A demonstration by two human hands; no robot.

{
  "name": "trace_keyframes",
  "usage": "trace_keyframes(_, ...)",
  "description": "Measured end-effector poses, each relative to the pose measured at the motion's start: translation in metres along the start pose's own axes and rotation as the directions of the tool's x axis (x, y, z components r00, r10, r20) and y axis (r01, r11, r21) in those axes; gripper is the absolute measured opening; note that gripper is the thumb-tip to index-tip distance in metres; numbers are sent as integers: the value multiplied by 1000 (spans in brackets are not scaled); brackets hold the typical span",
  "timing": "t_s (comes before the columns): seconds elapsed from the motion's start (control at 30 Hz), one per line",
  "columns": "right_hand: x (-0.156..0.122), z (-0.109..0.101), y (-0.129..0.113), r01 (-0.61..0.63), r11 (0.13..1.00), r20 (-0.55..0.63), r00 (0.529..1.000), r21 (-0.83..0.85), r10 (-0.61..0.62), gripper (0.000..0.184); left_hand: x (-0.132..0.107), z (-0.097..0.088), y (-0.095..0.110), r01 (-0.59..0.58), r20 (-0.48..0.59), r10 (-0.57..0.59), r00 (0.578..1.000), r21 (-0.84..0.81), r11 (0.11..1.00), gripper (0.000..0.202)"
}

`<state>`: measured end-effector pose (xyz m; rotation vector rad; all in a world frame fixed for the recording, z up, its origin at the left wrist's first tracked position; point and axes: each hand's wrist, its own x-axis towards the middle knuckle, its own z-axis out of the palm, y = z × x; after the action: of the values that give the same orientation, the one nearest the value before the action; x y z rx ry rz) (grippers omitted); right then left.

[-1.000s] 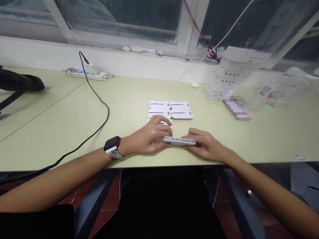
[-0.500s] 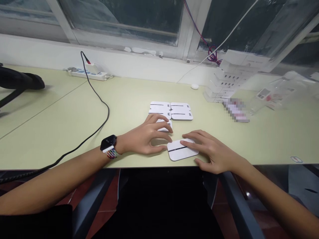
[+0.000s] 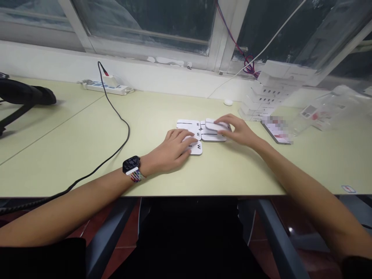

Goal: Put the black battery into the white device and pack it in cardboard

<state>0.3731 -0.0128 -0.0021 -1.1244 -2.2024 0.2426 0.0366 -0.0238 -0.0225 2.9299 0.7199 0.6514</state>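
Several white rounded cards lie in the middle of the table, each with a black line and most with a W at the right end. Two sit one behind the other in a left column, the rear card point(image 3: 188, 123) and the front card point(image 3: 196, 149); a right card point(image 3: 213, 135) lies beside them. My left hand point(image 3: 177, 149) rests with fingers apart over the left column, covering part of it. My right hand point(image 3: 238, 131) pinches a loose white card point(image 3: 213, 124) between thumb and fingers, slightly tilted, over the right card's back part.
A stack of white boxes point(image 3: 264, 93) stands at the back right, with a pixelated flat box point(image 3: 277, 131) and clear plastic packaging point(image 3: 322, 106) near it. A power strip point(image 3: 109, 88) lies at the back left. Its black cable point(image 3: 128, 128) crosses the table to the left edge.
My right hand has carried the loose card from near the table's front edge back to the right-hand cards. My left hand has settled on the left column, and its front card shows more.
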Motion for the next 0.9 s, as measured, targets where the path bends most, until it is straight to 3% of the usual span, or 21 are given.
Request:
trace_keyframes(0.13, 49, 11, 55, -226, 974, 5, 974, -8, 226, 37, -1, 1, -1, 44, 81, -45, 996, 14, 999, 47)
trace_keyframes(0.27, 68, 25, 75, -249, 968, 53, 967, 19, 248, 37, 1, 0, -1, 85, 147, -85, 986, 4, 996, 54)
trace_keyframes(0.6, 70, 23, 66, -275, 961, 107, 955, -32, 277, 37, 4, 5, -3, 126, 104, -121, 987, -49, 991, 51)
trace_keyframes(0.77, 57, 37, 47, -327, 933, 36, 941, -148, 335, 57, 13, 9, -14, 143, 47, -141, 989, -31, 989, 55)
trace_keyframes(0.9, 48, 54, 33, -357, 910, 95, 919, -210, 382, 70, 20, 12, -24, 220, 64, -218, 974, -26, 975, 64)
